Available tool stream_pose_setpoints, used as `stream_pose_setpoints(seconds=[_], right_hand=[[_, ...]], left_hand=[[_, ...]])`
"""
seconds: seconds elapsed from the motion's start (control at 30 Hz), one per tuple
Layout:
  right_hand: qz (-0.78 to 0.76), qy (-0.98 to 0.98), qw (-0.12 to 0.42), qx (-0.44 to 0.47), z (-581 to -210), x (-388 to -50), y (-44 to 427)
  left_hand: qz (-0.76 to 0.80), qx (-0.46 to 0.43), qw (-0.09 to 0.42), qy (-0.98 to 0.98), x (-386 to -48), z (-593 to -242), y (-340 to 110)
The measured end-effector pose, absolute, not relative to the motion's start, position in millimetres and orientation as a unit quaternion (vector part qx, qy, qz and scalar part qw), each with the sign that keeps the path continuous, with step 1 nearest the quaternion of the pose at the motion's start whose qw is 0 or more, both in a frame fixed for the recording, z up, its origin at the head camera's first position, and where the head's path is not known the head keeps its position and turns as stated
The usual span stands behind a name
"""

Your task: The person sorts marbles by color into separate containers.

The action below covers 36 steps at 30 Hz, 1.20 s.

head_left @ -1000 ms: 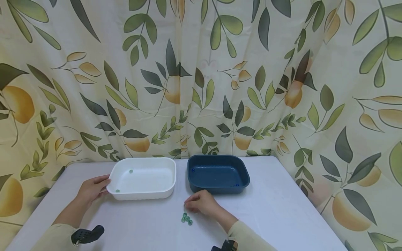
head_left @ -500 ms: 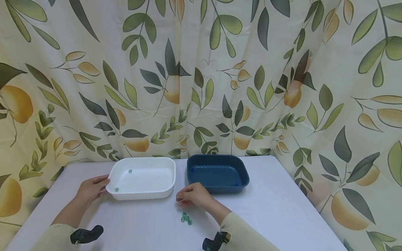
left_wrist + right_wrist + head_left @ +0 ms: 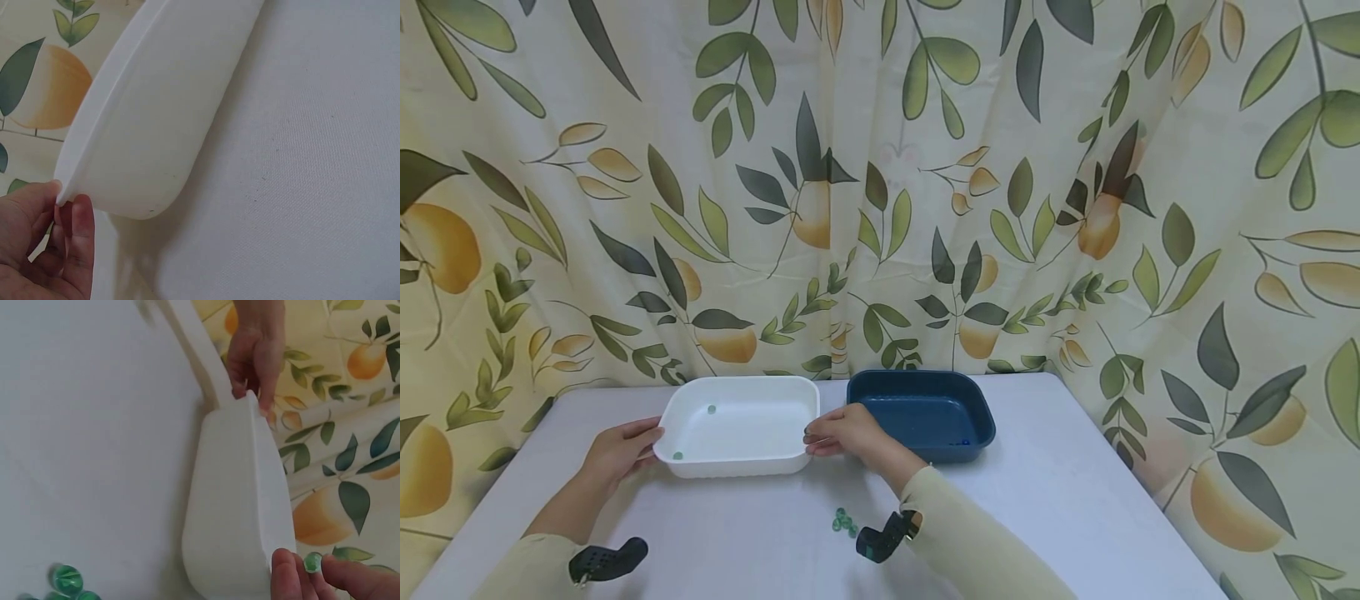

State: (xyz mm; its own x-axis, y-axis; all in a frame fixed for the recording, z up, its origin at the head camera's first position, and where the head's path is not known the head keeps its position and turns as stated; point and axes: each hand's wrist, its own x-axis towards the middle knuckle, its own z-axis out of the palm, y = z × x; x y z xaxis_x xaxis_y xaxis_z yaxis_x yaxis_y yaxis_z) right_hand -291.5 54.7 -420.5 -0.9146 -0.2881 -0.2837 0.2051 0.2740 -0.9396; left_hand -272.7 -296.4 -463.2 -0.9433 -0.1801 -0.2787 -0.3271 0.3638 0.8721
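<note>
My left hand pinches the left rim of a white tub between thumb and fingers, close up in the left wrist view. At the tub's right rim is my right hand. It pinches a green glass marble between thumb and fingertips, seen in the right wrist view. Inside the tub lie two green marbles, one near the back and one at the front left. Several more green marbles lie clustered on the table, below the right hand in the head view.
A dark blue tub stands right of the white one, partly behind my right hand, with small blue marbles in it. A white cloth covers the table. Behind it hangs a leaf-and-fruit patterned curtain.
My right hand has moved up and left from beside the marble cluster to the white tub's right rim, carrying a marble. The left hand has stayed on the left rim.
</note>
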Motion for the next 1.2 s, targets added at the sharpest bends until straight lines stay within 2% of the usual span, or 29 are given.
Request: stream_pose_setpoints(seconds=[0.37, 1.2], right_hand=[[-0.6, 0.768, 0.224, 0.001, -424, -307, 47], [-0.565, 0.794, 0.222, -0.026, -425, -308, 43]], left_hand=[[0.545, -0.156, 0.065, 0.822, -272, -464, -295], [0.549, -0.154, 0.066, 0.819, -272, -463, -296]])
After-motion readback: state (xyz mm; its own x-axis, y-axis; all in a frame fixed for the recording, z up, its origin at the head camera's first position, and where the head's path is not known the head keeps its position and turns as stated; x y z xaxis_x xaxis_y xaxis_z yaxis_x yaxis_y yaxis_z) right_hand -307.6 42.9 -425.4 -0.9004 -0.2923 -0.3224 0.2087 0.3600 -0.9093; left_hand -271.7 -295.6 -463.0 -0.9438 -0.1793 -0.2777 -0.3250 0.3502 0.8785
